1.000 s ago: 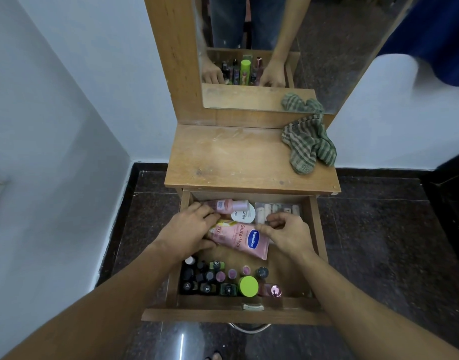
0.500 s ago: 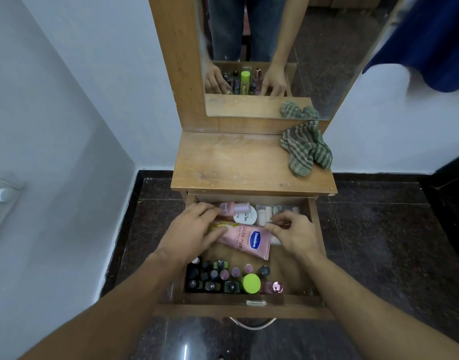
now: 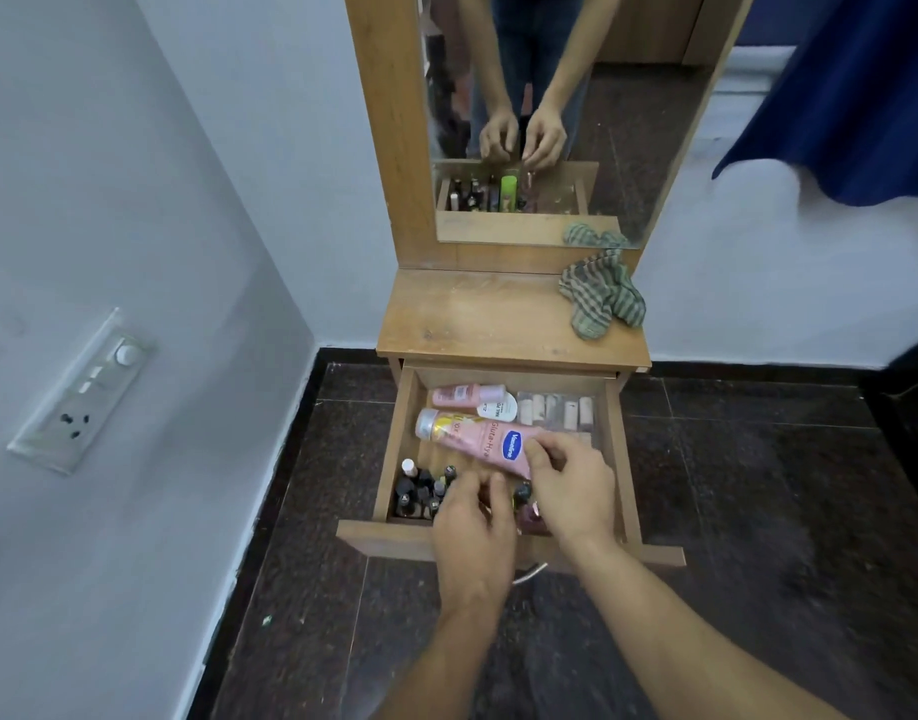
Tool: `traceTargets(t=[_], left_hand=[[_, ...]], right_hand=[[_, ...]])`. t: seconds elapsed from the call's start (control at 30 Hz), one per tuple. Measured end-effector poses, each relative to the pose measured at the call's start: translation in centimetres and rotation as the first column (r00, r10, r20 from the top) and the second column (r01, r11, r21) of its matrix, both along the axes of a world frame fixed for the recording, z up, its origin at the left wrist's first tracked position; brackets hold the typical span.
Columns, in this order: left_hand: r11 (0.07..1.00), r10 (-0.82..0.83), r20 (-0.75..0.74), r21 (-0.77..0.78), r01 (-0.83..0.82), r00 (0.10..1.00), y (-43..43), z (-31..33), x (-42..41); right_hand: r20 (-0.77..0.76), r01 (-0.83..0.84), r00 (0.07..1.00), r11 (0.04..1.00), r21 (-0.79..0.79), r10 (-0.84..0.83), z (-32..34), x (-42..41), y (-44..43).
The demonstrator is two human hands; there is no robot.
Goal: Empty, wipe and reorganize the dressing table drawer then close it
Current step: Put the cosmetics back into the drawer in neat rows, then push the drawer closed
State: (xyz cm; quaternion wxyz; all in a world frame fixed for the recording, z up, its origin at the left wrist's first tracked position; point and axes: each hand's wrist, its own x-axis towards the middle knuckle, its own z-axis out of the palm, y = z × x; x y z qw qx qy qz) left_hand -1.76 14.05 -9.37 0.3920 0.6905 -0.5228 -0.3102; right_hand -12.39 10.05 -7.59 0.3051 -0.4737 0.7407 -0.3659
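Moving nearer the drawer front, my left hand and right hand are curling fingers over small bottles; grip I cannot tell.

Switch panel on left wall, blue fabric upper right, dark speckled floor tiles

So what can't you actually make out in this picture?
Head view only:
- Left hand grip: its own back hides the fingertips and the bottles under them.
- Right hand grip: curled fingers hide what they touch.
- Bottle labels: too small.
- Handle: mostly hidden under the drawer front.
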Motion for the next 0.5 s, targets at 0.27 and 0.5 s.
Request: traceTargets(t=[0.27, 0.5], left_hand=[[0.987, 0.148, -0.074, 0.072, -0.143, 0.986, 7.0, -1.1, -1.2], [0.893, 0.249, 0.005, 0.385, -0.231, 0.969, 9.4, -4.4, 0.1]], right_hand=[[0.291, 0.179, 0.944, 0.983, -0.045, -0.158, -0.2, 2.0, 8.9], [0.272, 0.377, 0.844, 0.873, 0.31, -0.462, -5.1, 3.0, 12.4]])
